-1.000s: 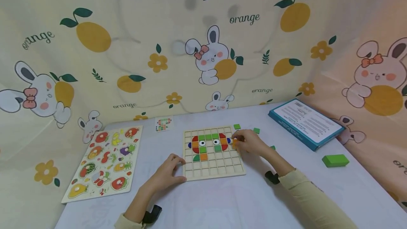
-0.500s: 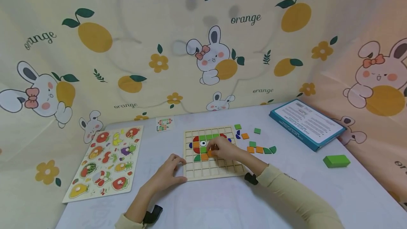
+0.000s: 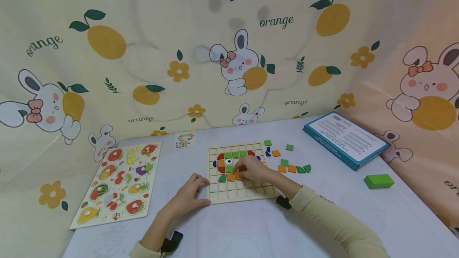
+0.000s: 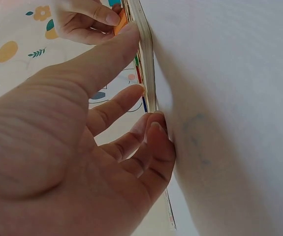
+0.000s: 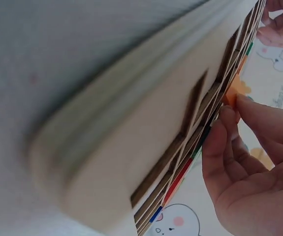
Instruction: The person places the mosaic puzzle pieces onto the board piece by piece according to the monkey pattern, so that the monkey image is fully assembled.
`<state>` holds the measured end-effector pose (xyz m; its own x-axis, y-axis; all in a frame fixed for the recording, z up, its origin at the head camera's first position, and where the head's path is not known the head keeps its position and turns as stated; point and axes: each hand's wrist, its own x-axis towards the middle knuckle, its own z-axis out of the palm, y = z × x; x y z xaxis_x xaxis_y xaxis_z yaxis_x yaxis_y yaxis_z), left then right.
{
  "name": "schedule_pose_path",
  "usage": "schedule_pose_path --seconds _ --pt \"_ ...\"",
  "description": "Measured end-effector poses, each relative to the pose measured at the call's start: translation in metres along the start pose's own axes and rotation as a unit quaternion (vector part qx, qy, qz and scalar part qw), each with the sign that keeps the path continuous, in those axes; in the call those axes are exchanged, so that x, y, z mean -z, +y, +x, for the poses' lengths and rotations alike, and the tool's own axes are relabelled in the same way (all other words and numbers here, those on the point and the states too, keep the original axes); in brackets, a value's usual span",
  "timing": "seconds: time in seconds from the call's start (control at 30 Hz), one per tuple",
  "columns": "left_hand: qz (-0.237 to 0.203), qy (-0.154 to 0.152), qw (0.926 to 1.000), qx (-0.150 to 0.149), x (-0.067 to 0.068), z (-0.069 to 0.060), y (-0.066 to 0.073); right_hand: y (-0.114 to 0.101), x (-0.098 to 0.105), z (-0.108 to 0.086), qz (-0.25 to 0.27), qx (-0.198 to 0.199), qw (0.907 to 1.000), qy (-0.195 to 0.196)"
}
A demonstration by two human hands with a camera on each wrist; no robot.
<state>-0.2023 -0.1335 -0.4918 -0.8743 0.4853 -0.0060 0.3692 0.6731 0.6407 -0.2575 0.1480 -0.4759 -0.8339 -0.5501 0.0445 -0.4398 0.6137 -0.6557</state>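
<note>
"Ten loose pieces (image 3: 284, 162) lie right of our board (image 3: 222, 188). How do we sort them?"
"Three green squares (image 3: 289, 147), three orange squares (image 3: 292, 169), two green quarter-rounds (image 3: 300, 169), two blue half-rounds (image 3: 268, 154)."
"And our two hands?"
"Our right hand (image 3: 250, 168) pinches one orange tile (image 5: 233, 93) between thumb and fingers at the grid, just right of another orange piece (image 3: 230, 176). Our left hand (image 3: 189, 195), fingers loosely spread, touches the board's left edge."
"Which way does our tile point?"
"We see it tilted up from the board; it's square, so neither axis is longer."
</note>
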Motion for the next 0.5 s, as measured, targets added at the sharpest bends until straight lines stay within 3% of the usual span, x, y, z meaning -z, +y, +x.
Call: schedule_pose_path --seconds 0.2,0.5 --pt "-0.001 0.001 1.0000 0.003 0.000 -0.001 0.000 -0.004 0.005 -0.001 0.026 -0.008 0.9996 0.003" --pt "0.000 0.000 1.0000 0.003 0.000 -0.001 0.001 0.002 0.016 -0.003 0.006 -0.031 0.9989 0.034"
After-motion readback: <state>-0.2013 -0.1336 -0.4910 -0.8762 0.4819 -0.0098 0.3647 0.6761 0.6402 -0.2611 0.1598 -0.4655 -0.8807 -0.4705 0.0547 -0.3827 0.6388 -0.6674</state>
